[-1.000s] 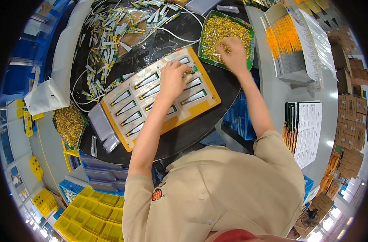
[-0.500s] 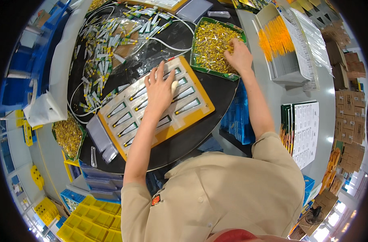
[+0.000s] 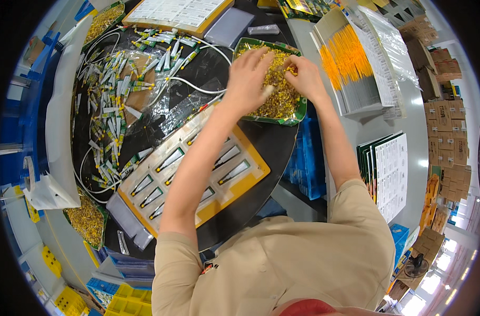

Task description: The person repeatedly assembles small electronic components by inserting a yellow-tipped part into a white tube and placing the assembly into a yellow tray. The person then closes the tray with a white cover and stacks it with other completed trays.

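My left hand (image 3: 246, 79) is over the near left part of a green-rimmed tray (image 3: 274, 120) of small yellow pieces (image 3: 277, 102). Its fingers reach out over the pieces and the thumb, with a pale cover on its tip, stands apart. At the tray's right side my right hand (image 3: 306, 79) has its thumb and fingers pinched together on small yellow pieces. Below my left forearm lies a yellow-edged board (image 3: 258, 158) with slots, several holding small white-and-green tubes (image 3: 233, 172). That forearm hides part of the board.
Loose tubes (image 3: 116, 105) and a white cable (image 3: 190, 84) lie left on the black table (image 3: 266, 139). Clear plastic covers (image 3: 127, 218) sit at the board's left end. A box of orange-topped cards (image 3: 345, 58) and a stack of printed cards (image 3: 390, 171) stand right.
My left hand has left the board and come up and right over the tray. My right hand stays at the tray, now pinched. The view has shifted slightly.
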Tool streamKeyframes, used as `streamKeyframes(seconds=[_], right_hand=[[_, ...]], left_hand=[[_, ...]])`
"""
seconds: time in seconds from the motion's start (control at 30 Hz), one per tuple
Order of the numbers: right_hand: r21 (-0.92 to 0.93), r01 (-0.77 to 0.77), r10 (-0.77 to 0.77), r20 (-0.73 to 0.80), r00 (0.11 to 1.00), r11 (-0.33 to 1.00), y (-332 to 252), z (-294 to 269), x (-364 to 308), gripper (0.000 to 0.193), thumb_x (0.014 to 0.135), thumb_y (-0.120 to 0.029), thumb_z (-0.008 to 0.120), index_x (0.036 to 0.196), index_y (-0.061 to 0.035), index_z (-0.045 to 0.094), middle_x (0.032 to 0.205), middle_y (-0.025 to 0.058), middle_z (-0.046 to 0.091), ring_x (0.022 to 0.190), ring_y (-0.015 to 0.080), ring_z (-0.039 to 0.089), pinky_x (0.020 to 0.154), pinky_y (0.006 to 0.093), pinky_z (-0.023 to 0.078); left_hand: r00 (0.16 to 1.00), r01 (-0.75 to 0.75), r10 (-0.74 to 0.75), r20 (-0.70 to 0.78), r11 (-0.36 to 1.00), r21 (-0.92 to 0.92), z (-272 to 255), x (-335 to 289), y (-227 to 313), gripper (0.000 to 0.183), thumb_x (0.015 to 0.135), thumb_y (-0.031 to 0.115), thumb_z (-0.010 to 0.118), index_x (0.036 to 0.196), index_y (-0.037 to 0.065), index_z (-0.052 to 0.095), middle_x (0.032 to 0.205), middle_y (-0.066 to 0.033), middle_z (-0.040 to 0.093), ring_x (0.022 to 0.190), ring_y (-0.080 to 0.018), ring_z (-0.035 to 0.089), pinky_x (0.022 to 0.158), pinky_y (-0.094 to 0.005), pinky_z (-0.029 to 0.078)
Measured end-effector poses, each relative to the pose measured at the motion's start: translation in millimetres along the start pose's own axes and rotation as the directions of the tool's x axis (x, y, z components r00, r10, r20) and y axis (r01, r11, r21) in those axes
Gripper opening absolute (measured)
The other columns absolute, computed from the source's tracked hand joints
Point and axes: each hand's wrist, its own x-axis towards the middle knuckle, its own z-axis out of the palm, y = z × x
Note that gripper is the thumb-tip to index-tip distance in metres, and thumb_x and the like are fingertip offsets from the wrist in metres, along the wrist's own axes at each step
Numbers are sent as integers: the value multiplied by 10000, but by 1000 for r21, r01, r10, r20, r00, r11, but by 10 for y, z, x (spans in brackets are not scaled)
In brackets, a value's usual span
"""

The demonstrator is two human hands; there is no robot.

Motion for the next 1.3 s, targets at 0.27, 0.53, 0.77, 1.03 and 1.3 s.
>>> streamKeyframes(seconds=[0.27, 0.53, 0.77, 1.03, 1.3], right_hand=[[148, 44, -63, 121, 991, 988, -47, -329, 223, 205, 789, -70, 663, 977, 11, 645, 833, 125, 679, 704, 219, 650, 690, 326, 527], [238, 91, -135, 176, 975, 967, 41, -241, 280, 171, 780, -67, 676, 942, -14, 665, 829, 105, 655, 756, 195, 633, 721, 297, 511], [343, -64, -14, 221, 975, 937, 72, -413, 330, 165, 782, -73, 728, 940, -26, 740, 888, 63, 708, 788, 128, 647, 717, 288, 520], [179, -46, 11, 191, 982, 983, -103, -284, 252, 153, 772, -87, 729, 919, -55, 754, 840, 68, 726, 740, 147, 673, 692, 283, 528], [634, -176, 6, 261, 965, 753, -596, -254, 125, 176, 856, -72, 692, 984, 46, 718, 912, 79, 720, 829, 125, 671, 715, 250, 545]], left_hand=[[989, 146, -145, 29, 987, -61, 581, 454, 72, 671, 720, 274, 775, 1312, 84, 521, 1220, -118, 603, 1262, -287, 486, 1100, -549, 271], [995, 98, -100, -20, 990, -106, 561, 322, -48, 553, 723, 252, 762, 1212, 57, 594, 1253, -155, 561, 1266, -318, 458, 1105, -548, 273], [948, 260, -223, 227, 954, -149, 537, 286, -181, 482, 769, 195, 712, 1235, 147, 602, 1090, -130, 665, 1195, -327, 517, 1065, -527, 337], [989, 92, -118, -89, 964, -248, 487, 135, -65, 570, 773, 167, 723, 1280, -7, 530, 1265, -201, 566, 1219, -391, 481, 1007, -471, 399], [937, 344, -288, 197, 857, -384, -119, 94, 49, 202, 890, 172, 613, 1002, 13, 666, 777, -132, 677, 753, -270, 673, 704, -372, 519]])
